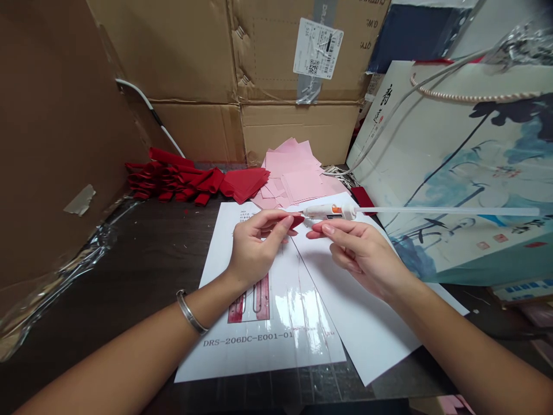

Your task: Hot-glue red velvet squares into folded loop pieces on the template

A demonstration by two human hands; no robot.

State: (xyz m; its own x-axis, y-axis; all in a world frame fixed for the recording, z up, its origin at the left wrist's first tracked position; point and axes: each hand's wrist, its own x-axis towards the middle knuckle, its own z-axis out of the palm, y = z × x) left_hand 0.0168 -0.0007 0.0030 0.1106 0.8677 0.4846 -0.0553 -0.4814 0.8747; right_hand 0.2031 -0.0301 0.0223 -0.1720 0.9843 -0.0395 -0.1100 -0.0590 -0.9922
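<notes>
My left hand (pixel 259 242), wearing a silver bracelet (pixel 190 311) at the wrist, pinches a small red piece (pixel 297 221) between thumb and fingers. Most of that piece is hidden by the fingers. Just to the right, my right hand (pixel 363 248) has its thumb and index finger pressed together, with the tips near the red piece. Whatever they hold is too small to make out. Right behind both hands lies a white glue gun (pixel 330 211), its nozzle toward the left hand and a long translucent glue stick (pixel 449 211) sticking out to the right.
Under the hands lie a printed sheet (pixel 268 363) and a blank white sheet (pixel 380 328) on a dark table (pixel 173 253). Folded red strips (pixel 173 178) and pink paper pieces (pixel 298 173) sit behind. Cardboard (pixel 194 57) walls the back and left; a painted gift bag (pixel 466 173) stands right.
</notes>
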